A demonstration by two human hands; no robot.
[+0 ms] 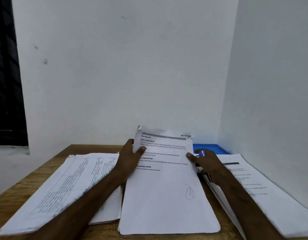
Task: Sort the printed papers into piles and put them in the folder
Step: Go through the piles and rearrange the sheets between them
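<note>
Nearest, the middle stack [167, 196] lies on the table [20, 193] between left pile [63, 187] and right pile [264, 191], its far end held up by the left hand [129, 160] and right hand [205, 163], thumbs pinching on top, the right seemingly also gripping a pen [202, 153], so lift evenly, keeping sheets squared, toward the blue folder [212, 148] behind.

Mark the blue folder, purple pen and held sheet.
blue folder [213, 148]: head view, bare strip of its cover behind the papers.
purple pen [202, 153]: head view, its purple cap end.
held sheet [164, 153]: head view, printed upper part of the page.
</note>
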